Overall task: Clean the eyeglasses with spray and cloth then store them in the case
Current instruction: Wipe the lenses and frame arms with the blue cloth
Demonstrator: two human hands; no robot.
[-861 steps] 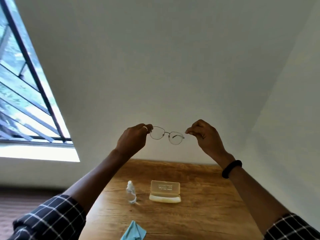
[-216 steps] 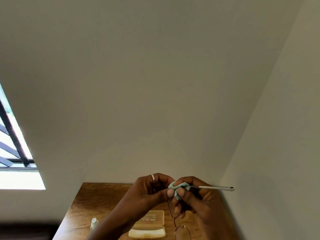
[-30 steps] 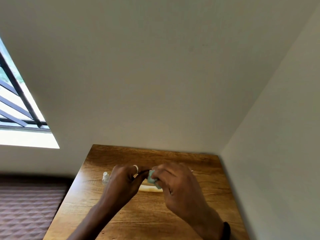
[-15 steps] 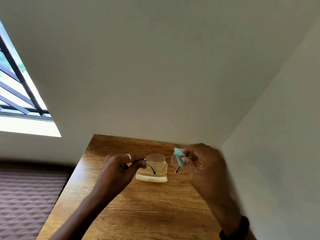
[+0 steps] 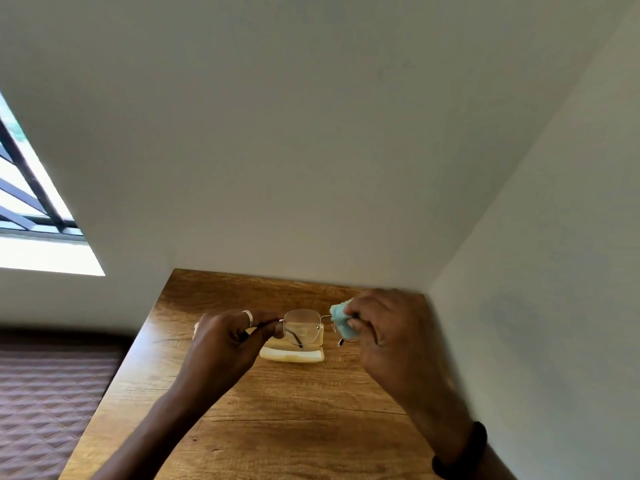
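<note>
Right now my left hand [image 5: 230, 336] pinches the left end of the eyeglasses [image 5: 306, 326] between thumb and fingertips, closed tight on the frame where the temple joins it, and a silver ring [image 5: 248, 318] shows on one finger. My right hand [image 5: 382, 329] is curled around the blue cloth [image 5: 340, 319], pressing it against the lens on the right side, so that lens is mostly hidden behind fabric and fingers. I hold the glasses level in the air above the wooden table [image 5: 270, 417], over its far half, with the left lens clear and see-through. Through that lens and just below it I can see the cream case [image 5: 292, 353], lying open on the table toward the far edge, its lid standing up behind its shallow base. Both temple arms hang down from the frame, their dark tips ending just above the case. A small bit of something pale peeks out behind my left hand near the table's left edge, too hidden for me to tell what it is. A black band [image 5: 462, 452] sits on my right wrist, near the table's near right corner. The table fits into the corner of two plain walls [image 5: 311, 150], and a barred window [image 5: 31, 209] lies off to the left.
</note>
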